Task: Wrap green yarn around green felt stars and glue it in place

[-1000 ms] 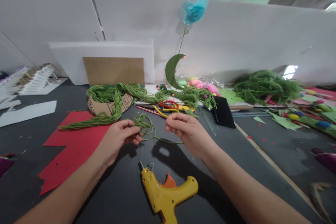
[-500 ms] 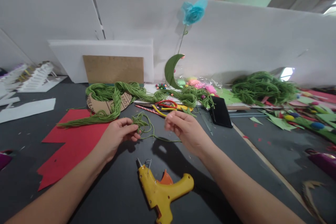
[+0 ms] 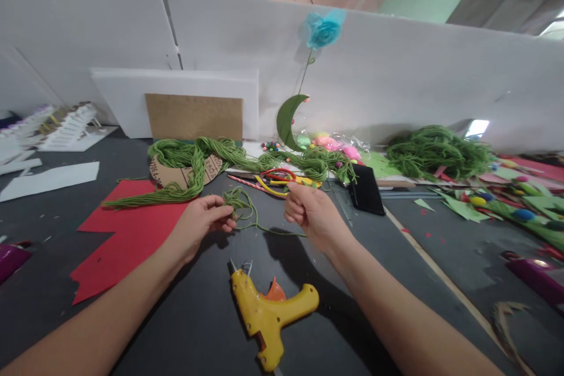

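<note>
My left hand (image 3: pixel 210 217) pinches a small looped tangle of green yarn (image 3: pixel 240 202) between thumb and fingers, just above the dark table. A loose strand trails from it to the right and passes out of sight behind my right hand (image 3: pixel 308 208). That hand is closed in a pinch, level with the left and a short way apart; what sits between its fingertips is too small to make out. In front of both hands a yellow glue gun (image 3: pixel 268 311) with an orange trigger lies on its side, nozzle pointing away from me.
Red paper (image 3: pixel 132 241) lies at left, beside a green yarn hank (image 3: pixel 198 170) wound on cardboard. Scissors (image 3: pixel 277 179) and a black phone (image 3: pixel 368 191) lie beyond my hands. A green crescent (image 3: pixel 286 120) with a blue flower (image 3: pixel 325 29) stands behind. More yarn (image 3: pixel 440 153) is heaped at right.
My right hand has shifted slightly right, and its fingers are curled tighter. My left hand keeps its pinch on the yarn. The camera view has moved a little.
</note>
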`<state>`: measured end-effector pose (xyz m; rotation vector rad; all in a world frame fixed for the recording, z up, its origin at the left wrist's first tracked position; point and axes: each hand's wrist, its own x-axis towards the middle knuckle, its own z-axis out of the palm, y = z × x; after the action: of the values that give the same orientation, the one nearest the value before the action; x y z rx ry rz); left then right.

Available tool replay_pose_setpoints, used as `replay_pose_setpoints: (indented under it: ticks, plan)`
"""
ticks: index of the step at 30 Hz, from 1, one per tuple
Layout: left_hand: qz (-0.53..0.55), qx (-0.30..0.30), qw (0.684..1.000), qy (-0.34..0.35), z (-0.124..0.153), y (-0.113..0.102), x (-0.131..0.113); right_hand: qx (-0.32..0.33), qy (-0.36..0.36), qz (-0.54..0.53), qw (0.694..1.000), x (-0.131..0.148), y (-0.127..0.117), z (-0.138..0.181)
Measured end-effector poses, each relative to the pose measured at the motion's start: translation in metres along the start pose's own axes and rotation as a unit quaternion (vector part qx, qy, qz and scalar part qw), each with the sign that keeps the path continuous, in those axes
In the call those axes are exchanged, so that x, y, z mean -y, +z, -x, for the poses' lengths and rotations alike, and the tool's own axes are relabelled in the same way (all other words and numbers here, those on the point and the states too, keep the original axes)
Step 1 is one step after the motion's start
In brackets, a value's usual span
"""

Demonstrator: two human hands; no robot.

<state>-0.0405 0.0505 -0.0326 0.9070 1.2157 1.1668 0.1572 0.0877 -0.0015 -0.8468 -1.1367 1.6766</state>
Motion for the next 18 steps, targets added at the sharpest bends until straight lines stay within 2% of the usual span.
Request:
replay_pose_setpoints:
  ticks: [18]
  plan:
    - [0.007,0.004,1.000,0.002,0.0015,0.0009,-0.0007,0.108,0.049,-0.051,0.992,0.0045,0.0042,0.0080]
